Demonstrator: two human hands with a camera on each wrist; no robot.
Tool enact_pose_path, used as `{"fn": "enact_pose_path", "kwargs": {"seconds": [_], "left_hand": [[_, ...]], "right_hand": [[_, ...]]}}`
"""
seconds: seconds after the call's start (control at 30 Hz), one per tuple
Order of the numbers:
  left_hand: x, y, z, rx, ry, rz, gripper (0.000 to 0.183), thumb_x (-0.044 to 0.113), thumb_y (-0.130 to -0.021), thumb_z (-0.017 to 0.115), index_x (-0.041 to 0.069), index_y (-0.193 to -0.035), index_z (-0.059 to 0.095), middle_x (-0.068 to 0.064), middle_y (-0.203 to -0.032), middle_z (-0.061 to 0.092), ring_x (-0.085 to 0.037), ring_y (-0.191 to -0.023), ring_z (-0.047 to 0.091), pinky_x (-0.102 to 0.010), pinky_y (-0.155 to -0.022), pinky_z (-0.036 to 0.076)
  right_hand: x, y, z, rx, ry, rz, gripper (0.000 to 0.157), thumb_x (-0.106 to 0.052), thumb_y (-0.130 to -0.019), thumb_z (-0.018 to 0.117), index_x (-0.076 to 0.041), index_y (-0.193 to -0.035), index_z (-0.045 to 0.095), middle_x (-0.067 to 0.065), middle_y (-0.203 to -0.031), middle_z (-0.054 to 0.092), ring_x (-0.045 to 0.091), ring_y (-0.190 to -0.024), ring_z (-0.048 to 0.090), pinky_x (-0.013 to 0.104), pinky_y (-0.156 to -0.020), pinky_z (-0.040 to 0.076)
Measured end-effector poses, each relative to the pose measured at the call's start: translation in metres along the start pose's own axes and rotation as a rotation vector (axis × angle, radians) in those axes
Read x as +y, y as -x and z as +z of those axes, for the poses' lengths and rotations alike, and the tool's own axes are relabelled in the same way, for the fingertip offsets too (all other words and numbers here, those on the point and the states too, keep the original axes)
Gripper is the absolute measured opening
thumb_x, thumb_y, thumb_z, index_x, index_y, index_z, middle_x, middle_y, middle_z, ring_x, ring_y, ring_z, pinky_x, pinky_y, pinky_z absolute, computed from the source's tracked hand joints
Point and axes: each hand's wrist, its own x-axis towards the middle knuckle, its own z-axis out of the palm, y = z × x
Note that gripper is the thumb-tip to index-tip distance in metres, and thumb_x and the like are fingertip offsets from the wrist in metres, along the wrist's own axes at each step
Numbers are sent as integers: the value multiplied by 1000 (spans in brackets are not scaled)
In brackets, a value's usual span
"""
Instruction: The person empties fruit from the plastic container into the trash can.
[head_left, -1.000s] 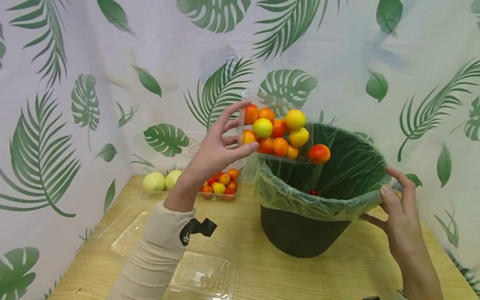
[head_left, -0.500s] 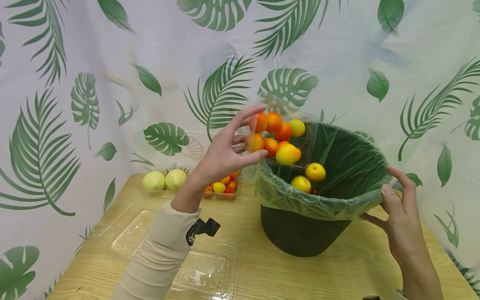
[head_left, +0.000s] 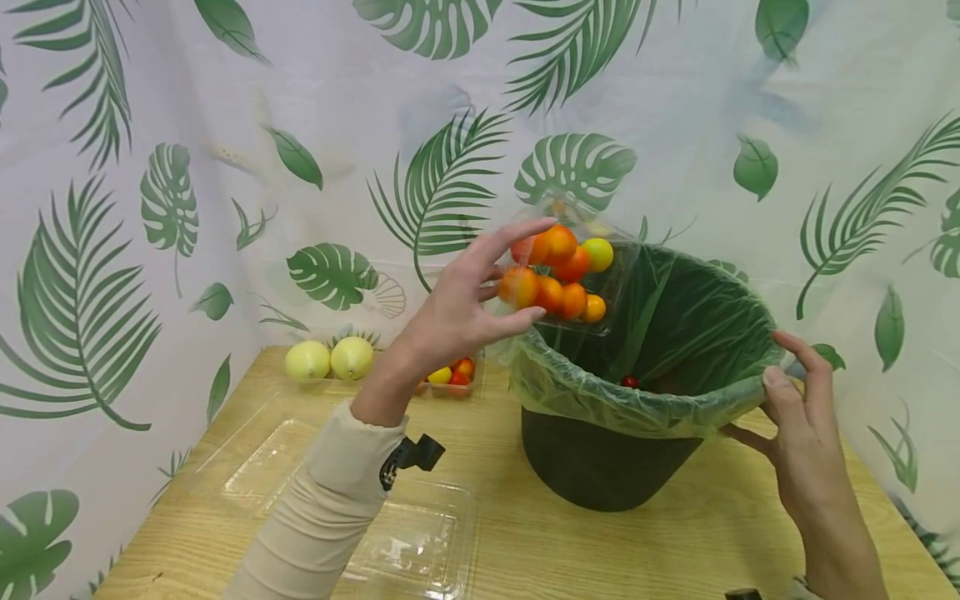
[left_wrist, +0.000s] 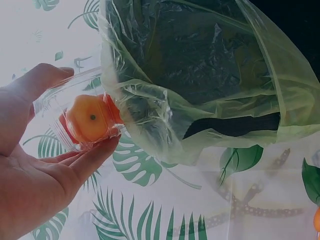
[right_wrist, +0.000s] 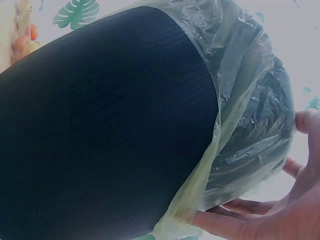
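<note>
A tilted clear plastic container (head_left: 604, 328) holds several small round fruits (head_left: 573, 263), orange, red and yellow. My left hand (head_left: 459, 307) grips its left end, thumb below and fingers above, over the bin's left rim. In the left wrist view an orange fruit (left_wrist: 89, 118) shows a dark spot at its centre. Below stands a black bin (head_left: 611, 468), lined with a thin yellow-green plastic bag (head_left: 693, 321). On the bin's right rim, my right hand (head_left: 808, 446) pinches the edge and the bag. One small red fruit (head_left: 630, 382) shows inside; the bottom is hidden.
At the back left of the wooden table (head_left: 540, 550) sit two pale melons (head_left: 352, 358). Another clear box of small fruits (head_left: 459, 378) is partly hidden by my left arm. Clear plastic lids (head_left: 408, 546) lie near the front left.
My left hand has moved right and tipped the container further. Several fruits, yellow ones among them, have dropped from it into the bin. The right hand keeps its place.
</note>
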Motion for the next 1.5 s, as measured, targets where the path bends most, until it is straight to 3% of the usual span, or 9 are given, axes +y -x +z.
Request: {"fn": "enact_pose_path", "kwargs": {"seconds": [0.17, 0.43, 0.67, 0.87, 1.2, 1.4, 1.5], "left_hand": [[1, 1, 1, -10, 10, -34, 77, 1, -88, 77, 20, -155, 44, -3, -154, 40, -24, -127, 56, -37, -102, 52], [1, 3, 1, -23, 21, -35, 78, 1, -89, 76, 21, -156, 43, -3, -156, 38, -34, -128, 56, -45, -105, 50], [3, 2, 2, -10, -20, -8, 79, 0, -88, 76, 21, -157, 43, -3, -156, 39, -25, -126, 56, -45, -105, 51], [4, 1, 1, 2, -60, 39, 78, -3, -87, 76, 17, -156, 44, -7, -153, 41, -24, -123, 55, -47, -101, 53], [9, 0, 0, 18, -80, 28, 79, -3, -86, 77, 18, -155, 45, -7, -147, 44, -25, -125, 54, -42, -101, 53], [8, 1, 0, 28, -122, 26, 79, -4, -85, 78, 19, -154, 47, -8, -150, 41, -23, -122, 55, -35, -101, 53], [8, 1, 0, 29, -139, 25, 79, -3, -85, 78, 19, -154, 47, -10, -152, 39, -24, -124, 54, -37, -103, 52]], "right_hand": [[0, 0, 0, 1, 0, -5, 52, -18, -111, 36, -29, -160, 24, 0, -164, -10, 55, -148, -12, 24, -69, 57], [0, 1, 0, -4, 3, -10, 52, -18, -111, 36, -29, -160, 24, -1, -165, -12, 54, -147, -14, 24, -68, 57], [0, 2, 0, -7, 6, -14, 52, -18, -111, 36, -29, -160, 23, -1, -166, -12, 54, -148, -12, 24, -69, 57], [0, 1, 0, -2, 4, -16, 52, -18, -111, 36, -29, -160, 24, -2, -166, -12, 53, -148, -14, 24, -68, 57], [0, 1, 0, -3, 2, -16, 52, -18, -111, 36, -29, -160, 24, -2, -166, -13, 54, -148, -12, 24, -69, 57], [0, 1, 0, -2, 2, -14, 52, -18, -111, 36, -29, -160, 24, -1, -165, -12, 54, -148, -11, 24, -69, 57], [0, 1, 0, -2, 3, -12, 52, -18, -111, 36, -29, -160, 23, -1, -165, -13, 54, -148, -12, 24, -69, 57]]}}
